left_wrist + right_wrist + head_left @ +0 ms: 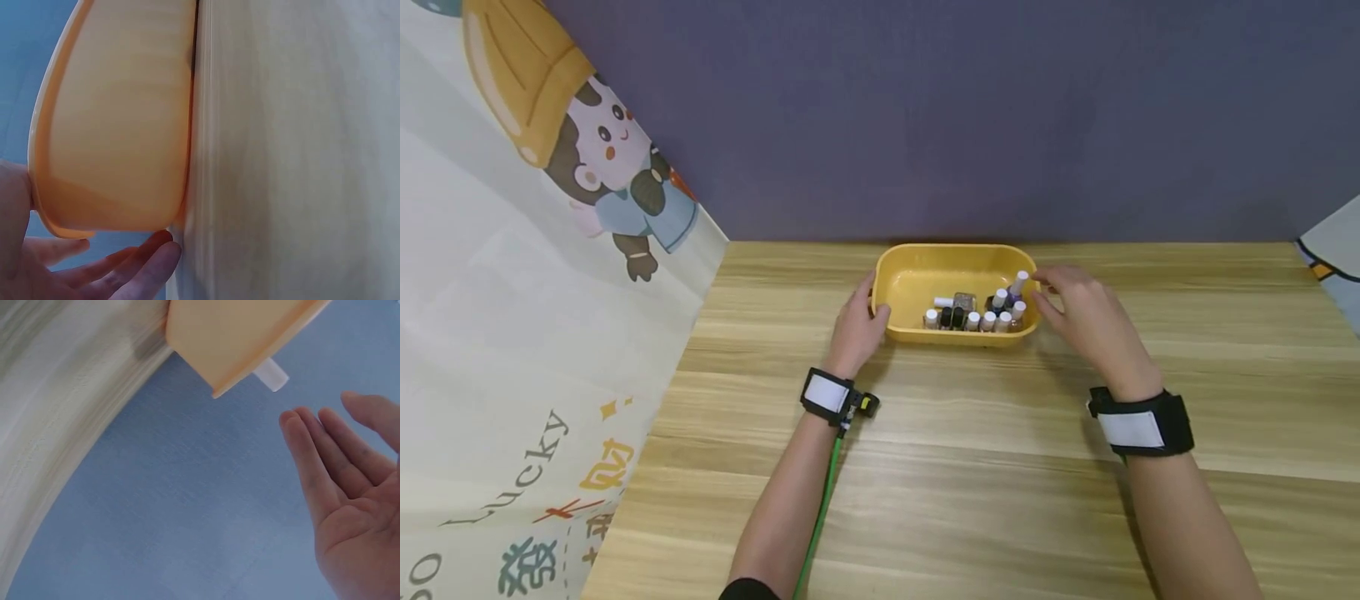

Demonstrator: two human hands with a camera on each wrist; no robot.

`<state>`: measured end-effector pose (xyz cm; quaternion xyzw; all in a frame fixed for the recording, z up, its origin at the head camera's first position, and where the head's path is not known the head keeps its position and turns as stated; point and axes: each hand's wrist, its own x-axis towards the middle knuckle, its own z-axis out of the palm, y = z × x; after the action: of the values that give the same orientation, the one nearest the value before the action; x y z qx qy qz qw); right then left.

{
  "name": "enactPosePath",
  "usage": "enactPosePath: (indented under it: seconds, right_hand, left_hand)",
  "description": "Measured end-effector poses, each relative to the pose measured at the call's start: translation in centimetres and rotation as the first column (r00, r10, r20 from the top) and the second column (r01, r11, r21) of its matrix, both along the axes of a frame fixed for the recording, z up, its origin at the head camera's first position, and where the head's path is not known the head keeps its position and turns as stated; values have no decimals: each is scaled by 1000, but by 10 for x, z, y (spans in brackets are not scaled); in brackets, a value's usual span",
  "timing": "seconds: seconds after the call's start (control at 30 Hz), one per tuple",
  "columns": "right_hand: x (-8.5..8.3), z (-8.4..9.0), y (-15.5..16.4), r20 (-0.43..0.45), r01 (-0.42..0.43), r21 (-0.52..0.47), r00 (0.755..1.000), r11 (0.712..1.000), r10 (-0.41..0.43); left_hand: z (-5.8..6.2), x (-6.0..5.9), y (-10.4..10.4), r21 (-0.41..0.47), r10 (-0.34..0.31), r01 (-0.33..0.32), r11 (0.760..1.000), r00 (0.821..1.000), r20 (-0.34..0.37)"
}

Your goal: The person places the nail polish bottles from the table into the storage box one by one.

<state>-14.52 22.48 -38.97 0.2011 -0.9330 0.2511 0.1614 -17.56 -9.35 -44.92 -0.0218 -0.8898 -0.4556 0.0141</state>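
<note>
A yellow plastic basket (913,287) stands on the table, holding several small nail polish bottles. Most stand along its near side and right end, with white caps (973,320) or black caps (957,317). One glittery bottle (964,302) lies on its side. My left hand (855,333) holds the basket's left end, thumb at the rim and fingers around the outer wall (125,112). Just off the right end is my right hand (1093,329), holding nothing. In the right wrist view its fingers are extended, apart from the basket, near a white cap (272,375) above the rim.
The wooden table (970,483) ends at a dark blue-grey panel (925,125) close behind the basket. A printed white cloth (550,333) hangs at the left. Beside the left forearm runs a green cable (823,500).
</note>
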Motion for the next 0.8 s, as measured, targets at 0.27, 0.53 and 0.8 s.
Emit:
enactPosePath:
  seconds: [0.27,0.53,0.8]
  right_hand:
    - [5,5,-7,-19,-24,-8,1000,1000,24]
    - [17,20,-8,-22,-39,1,999,999,39]
    - [24,25,-10,-87,-88,18,992,996,89]
  left_hand:
    - [7,3,-3,-73,14,-20,997,997,-80]
    - [23,6,4,-102,-9,-10,995,984,-177]
    - [34,12,8,-204,-51,-1,979,967,-249]
